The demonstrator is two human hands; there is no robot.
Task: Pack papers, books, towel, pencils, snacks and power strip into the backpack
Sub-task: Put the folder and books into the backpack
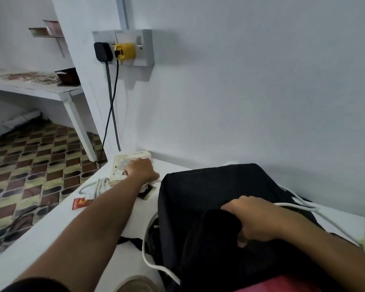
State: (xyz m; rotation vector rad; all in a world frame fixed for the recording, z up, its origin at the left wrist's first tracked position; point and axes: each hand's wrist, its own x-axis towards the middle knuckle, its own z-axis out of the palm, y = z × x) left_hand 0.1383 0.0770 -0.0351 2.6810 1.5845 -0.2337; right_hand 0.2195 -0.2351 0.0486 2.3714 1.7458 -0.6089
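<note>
Now | left hand [140, 168] grips one power strip [133, 160] | right hand [255, 220] grips one backpack [209, 190]

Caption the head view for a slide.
Left hand reaches white power strip; right hand grips black fabric backpack.

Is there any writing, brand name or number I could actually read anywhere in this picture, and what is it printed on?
None can be read.
Power strip under the left hand: small dark print, too blurred.
Red packet on the table edge: yellow lettering, blurred.
Wall socket: no readable marking.
</note>
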